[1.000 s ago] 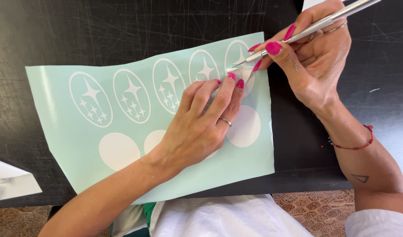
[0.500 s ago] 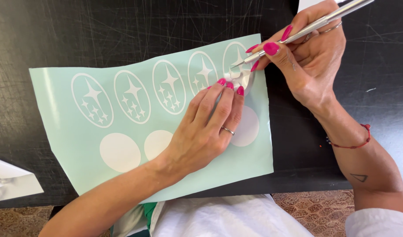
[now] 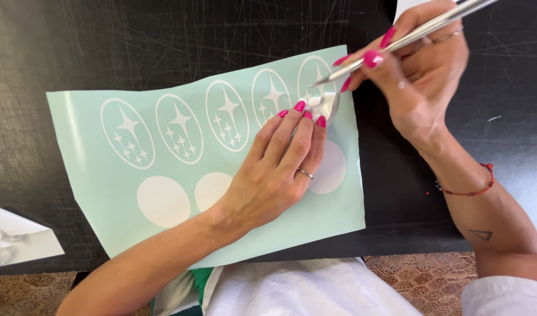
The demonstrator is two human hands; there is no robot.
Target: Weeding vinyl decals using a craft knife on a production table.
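Black table (image 3: 104,47), mint decal sheet (image 3: 93,193)

I see a black table (image 3: 134,41) filling most of my view, its top crossed with fine pale scratches and catching a soft sheen from above. Below its near edge, a floor (image 3: 420,275) of brown patterned tiles shows in a narrow strip.

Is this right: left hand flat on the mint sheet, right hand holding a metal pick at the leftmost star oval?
Not quite. In the head view the left hand does press on the mint sheet, and the right hand holds the metal pick, but its tip works at the rightmost star oval, not the leftmost.
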